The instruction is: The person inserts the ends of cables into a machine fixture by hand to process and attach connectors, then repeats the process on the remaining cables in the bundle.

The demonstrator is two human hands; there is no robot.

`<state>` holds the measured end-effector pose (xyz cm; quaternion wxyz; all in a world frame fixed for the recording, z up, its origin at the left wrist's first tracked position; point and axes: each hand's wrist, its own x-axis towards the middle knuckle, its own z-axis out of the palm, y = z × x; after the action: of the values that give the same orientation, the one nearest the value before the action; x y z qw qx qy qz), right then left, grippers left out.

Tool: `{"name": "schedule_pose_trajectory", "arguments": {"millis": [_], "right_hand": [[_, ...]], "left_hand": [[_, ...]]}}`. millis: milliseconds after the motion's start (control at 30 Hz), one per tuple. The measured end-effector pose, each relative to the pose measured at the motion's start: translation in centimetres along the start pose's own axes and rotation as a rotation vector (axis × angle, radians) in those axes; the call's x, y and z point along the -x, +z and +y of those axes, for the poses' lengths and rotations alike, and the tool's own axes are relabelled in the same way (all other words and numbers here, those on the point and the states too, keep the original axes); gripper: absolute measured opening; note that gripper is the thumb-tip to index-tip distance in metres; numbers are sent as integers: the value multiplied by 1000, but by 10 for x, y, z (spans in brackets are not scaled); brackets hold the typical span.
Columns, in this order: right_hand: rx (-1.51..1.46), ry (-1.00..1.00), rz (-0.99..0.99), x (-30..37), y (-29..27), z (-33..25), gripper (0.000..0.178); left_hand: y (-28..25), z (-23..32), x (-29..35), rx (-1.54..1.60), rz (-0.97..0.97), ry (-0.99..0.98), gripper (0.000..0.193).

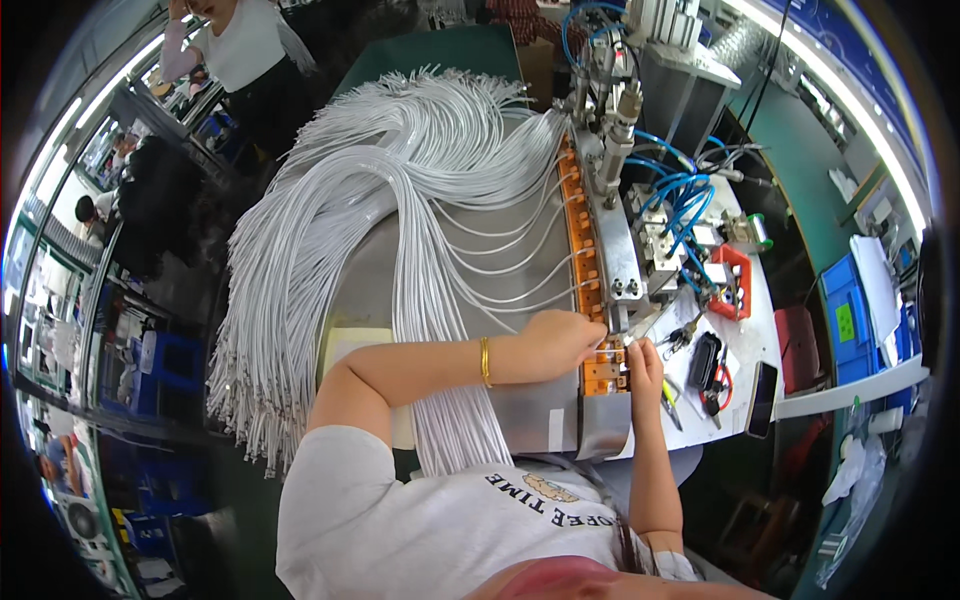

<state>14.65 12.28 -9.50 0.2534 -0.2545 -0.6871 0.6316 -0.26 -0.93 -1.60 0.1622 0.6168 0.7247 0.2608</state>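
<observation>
My left hand [558,340] is curled closed at the near end of a row of orange clamp blocks [581,232]. A thin white cable end [606,351] shows between its fingertips and the right hand. On the outer side of the row, my right hand [646,362] has thumb and fingers pinched together beside the blocks; what they hold is too small to make out. Several single white cables [500,268] run from the blocks to a large bundle of white cables [402,215]. This bundle drapes over the grey metal table [400,262] and passes under my left forearm.
Beyond the blocks stands a metal press [622,130] with blue air hoses [690,205]. To the right lie a red bin [731,283], a solder spool [748,232], black-and-red cutters [715,385], a green-yellow tool [670,402] and a phone [762,398]. Another person [240,50] stands at the far left.
</observation>
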Motion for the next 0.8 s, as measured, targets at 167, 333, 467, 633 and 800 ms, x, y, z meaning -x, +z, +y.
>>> {"name": "schedule_pose_trajectory", "arguments": {"millis": [167,333,467,633,800], "right_hand": [[7,-9,-5,1,0,2,26],[27,-38,-2,2,-2,6,25],[-9,6,8,4,-4,4,25],[-3,-13,-18,-2,-5,13,25],[-14,9,-17,-3,-3,8,25]], "left_hand": [[1,0,3,-4,-3,5,14],[7,-1,4,-25,-15,-13,16],[9,-1,2,-24,-16,-4,17],[10,-4,2,-24,46,36,14],[8,-5,2,-27,11,-5,16]]}}
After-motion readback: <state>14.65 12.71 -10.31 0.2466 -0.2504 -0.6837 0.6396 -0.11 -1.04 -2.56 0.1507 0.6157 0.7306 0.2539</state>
